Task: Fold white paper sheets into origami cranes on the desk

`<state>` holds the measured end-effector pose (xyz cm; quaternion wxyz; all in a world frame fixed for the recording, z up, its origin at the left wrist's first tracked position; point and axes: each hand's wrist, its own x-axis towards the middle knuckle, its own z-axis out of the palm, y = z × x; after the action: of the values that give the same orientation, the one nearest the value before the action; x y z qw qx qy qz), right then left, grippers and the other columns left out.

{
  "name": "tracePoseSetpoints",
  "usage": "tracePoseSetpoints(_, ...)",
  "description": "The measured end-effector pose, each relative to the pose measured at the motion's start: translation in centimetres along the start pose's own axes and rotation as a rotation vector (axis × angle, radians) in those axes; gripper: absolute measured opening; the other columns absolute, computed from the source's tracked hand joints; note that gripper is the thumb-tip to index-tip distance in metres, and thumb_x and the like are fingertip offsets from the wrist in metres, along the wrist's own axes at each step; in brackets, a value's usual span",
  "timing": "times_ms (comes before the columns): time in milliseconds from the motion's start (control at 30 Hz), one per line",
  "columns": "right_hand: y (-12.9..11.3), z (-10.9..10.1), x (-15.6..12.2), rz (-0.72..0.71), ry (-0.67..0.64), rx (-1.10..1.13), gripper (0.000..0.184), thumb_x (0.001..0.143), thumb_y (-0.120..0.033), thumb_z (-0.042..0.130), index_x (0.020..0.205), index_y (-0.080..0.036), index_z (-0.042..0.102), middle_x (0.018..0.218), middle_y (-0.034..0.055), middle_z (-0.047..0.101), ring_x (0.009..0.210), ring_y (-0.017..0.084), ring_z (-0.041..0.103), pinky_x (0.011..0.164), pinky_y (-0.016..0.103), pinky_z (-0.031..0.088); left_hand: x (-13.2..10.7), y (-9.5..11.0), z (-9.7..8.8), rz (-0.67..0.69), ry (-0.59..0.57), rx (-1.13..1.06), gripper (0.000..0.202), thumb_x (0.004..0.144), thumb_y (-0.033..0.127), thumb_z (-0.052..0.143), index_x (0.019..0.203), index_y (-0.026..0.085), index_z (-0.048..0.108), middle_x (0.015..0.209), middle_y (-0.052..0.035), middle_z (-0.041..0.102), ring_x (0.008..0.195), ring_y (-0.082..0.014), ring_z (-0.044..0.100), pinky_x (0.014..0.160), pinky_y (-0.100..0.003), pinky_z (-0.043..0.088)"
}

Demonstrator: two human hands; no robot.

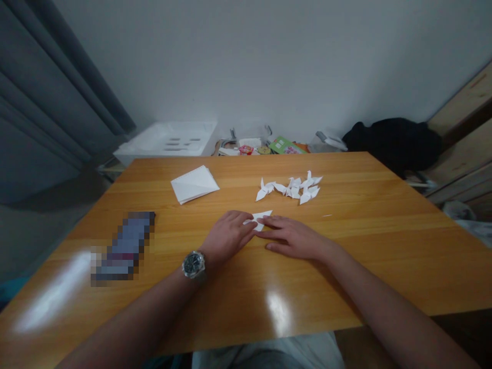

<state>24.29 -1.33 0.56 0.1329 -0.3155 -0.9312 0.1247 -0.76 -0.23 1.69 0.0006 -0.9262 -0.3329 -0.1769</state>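
A small piece of white folded paper [263,215] lies flat on the table between my two hands, partly covered by fingertips. My left hand [229,229], with a metal watch [193,264] at the wrist, curls its fingers over the paper's left side and holds it against the tabletop. From the right, my right hand [288,234] reaches in with fingers stretched out and spread, the foremost fingertips touching the paper. Several white folded paper cranes [294,187] stand in a cluster beyond my hands. A stack of white paper sheets [195,183] rests farther left.
The wooden table [369,246] carries a pixelated phone-like object [126,246] on the left and a thin white sliver [327,215] on the right. Behind the far edge are a white plastic bin [169,138], assorted packets with a green one [286,145], and a black cloth heap [394,143].
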Motion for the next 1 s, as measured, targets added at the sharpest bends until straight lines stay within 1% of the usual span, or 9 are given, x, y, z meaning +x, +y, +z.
tracePoseSetpoints(133,0.3,0.0,-0.1,-0.015,-0.012,0.007,0.04,0.099,-0.039,0.054,0.135,-0.024,0.062,0.154,0.0123,0.044,0.14,0.027,0.044,0.115,0.047,0.038,-0.6,0.5,-0.2,0.003,-0.071,0.018,0.033,0.099,0.034,0.052,0.126,0.019,0.063,0.128,-0.0105,0.063,0.114,-0.0264,0.059,0.101,-0.044,0.048)
tracePoseSetpoints(333,0.3,-0.1,0.0,-0.006,0.006,0.013,0.039,0.099,-0.038,0.054,0.133,-0.023,0.063,0.154,0.0128,0.044,0.139,0.026,0.046,0.114,0.046,0.039,-0.6,0.0,0.6,-0.028,-0.195,0.018,0.039,0.1,0.036,0.047,0.133,0.02,0.06,0.137,-0.0112,0.059,0.124,-0.0265,0.056,0.109,-0.044,0.043)
tracePoseSetpoints(433,0.3,-0.1,-0.1,-0.005,0.009,0.021,0.04,0.099,-0.039,0.054,0.135,-0.024,0.062,0.154,0.0127,0.044,0.139,0.027,0.046,0.114,0.047,0.039,-0.8,-0.2,0.8,-0.029,-0.229,0.013,0.044,0.101,0.038,0.047,0.139,0.02,0.055,0.145,-0.0118,0.053,0.132,-0.0267,0.051,0.114,-0.045,0.039)
tracePoseSetpoints(533,0.4,-0.2,-0.1,-0.002,0.003,0.03,0.042,0.098,-0.039,0.055,0.137,-0.025,0.06,0.155,0.0124,0.043,0.14,0.028,0.045,0.115,0.049,0.038,-1.0,-0.3,0.7,-0.036,-0.249,0.006,0.045,0.101,0.039,0.047,0.142,0.021,0.052,0.148,-0.0111,0.05,0.135,-0.0262,0.049,0.116,-0.044,0.037)
tracePoseSetpoints(667,0.4,-0.2,-0.1,0.004,-0.013,0.037,0.04,0.099,-0.038,0.054,0.135,-0.023,0.061,0.156,0.0121,0.042,0.141,0.027,0.043,0.116,0.049,0.036,-0.9,-0.5,0.5,-0.019,-0.236,-0.004,0.045,0.101,0.039,0.046,0.142,0.021,0.052,0.146,-0.0107,0.052,0.132,-0.0258,0.051,0.114,-0.043,0.039)
tracePoseSetpoints(833,0.5,0.0,-0.1,-0.005,0.01,0.049,0.039,0.099,-0.036,0.055,0.134,-0.023,0.062,0.155,0.0128,0.043,0.14,0.028,0.044,0.116,0.05,0.035,-0.7,-0.7,0.4,0.005,-0.17,-0.017,0.039,0.101,0.039,0.046,0.135,0.022,0.058,0.14,-0.0113,0.057,0.126,-0.0259,0.054,0.111,-0.045,0.041)
tracePoseSetpoints(900,0.5,0.0,-0.1,-0.009,0.021,0.052,0.038,0.098,-0.035,0.056,0.134,-0.024,0.062,0.154,0.0132,0.044,0.14,0.028,0.044,0.116,0.05,0.036,-0.7,-0.7,0.4,0.009,-0.133,-0.025,0.04,0.1,0.04,0.049,0.135,0.023,0.057,0.143,-0.0124,0.053,0.13,-0.0275,0.05,0.112,-0.047,0.039)
tracePoseSetpoints(967,0.5,0.0,-0.1,-0.008,0.019,0.055,0.039,0.098,-0.035,0.056,0.135,-0.024,0.061,0.152,0.0141,0.046,0.14,0.028,0.044,0.115,0.05,0.037,-0.7,-0.7,0.4,-0.012,-0.086,-0.038,0.045,0.098,0.041,0.052,0.14,0.024,0.052,0.148,-0.0138,0.047,0.135,-0.0293,0.045,0.113,-0.048,0.037)
tracePoseSetpoints(1000,0.4,-0.1,-0.1,-0.003,0.015,0.059,0.04,0.098,-0.036,0.056,0.136,-0.024,0.06,0.152,0.0144,0.047,0.14,0.028,0.045,0.114,0.049,0.037,-0.6,-0.7,0.3,-0.03,-0.067,-0.052,0.048,0.098,0.042,0.052,0.142,0.023,0.049,0.148,-0.0145,0.047,0.134,-0.0297,0.046,0.112,-0.049,0.037)
